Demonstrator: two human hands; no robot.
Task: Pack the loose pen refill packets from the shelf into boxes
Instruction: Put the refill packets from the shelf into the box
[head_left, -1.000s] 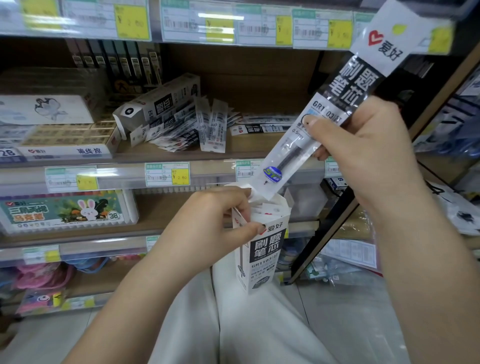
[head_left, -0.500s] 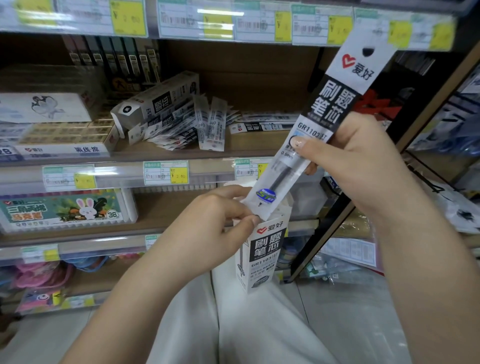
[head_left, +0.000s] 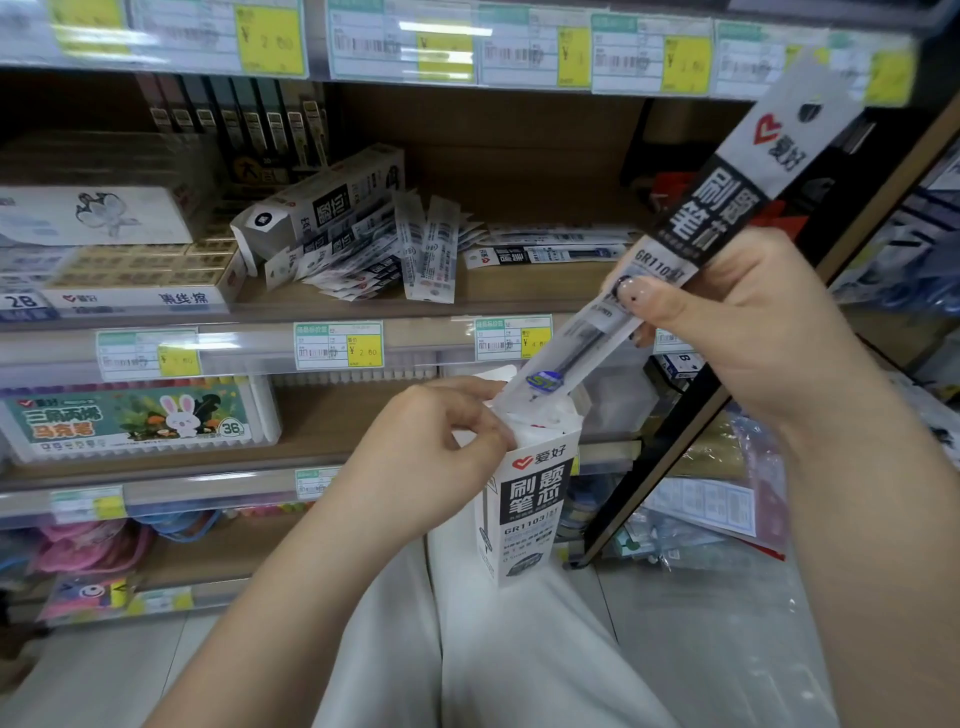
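The person's left hand (head_left: 431, 447) grips the top of a tall white and black box (head_left: 524, 509), fingers curled at the rim, holding it upright above a pale trouser leg (head_left: 467, 649). The box top is open; white packet ends show inside. The right hand (head_left: 727, 332) pinches one long refill packet (head_left: 691, 218), thumb across its front. The packet is tilted, its printed header up and to the right, its clear lower end at the mouth of the box, touching the packets already there.

Behind, on the wooden shelf (head_left: 519, 296), a heap of loose packets (head_left: 379, 254) lies fanned out, some leaning on a second box (head_left: 322, 208) that rests on its side. One more packet (head_left: 545, 254) lies flat to the right of the heap. Left of the heap stands a carton of small yellow boxes (head_left: 140, 270). On the shelf below is a marker set with a rabbit picture (head_left: 130, 421). Yellow price tags (head_left: 337, 345) line the shelf edges. The top of the frame is blurred.
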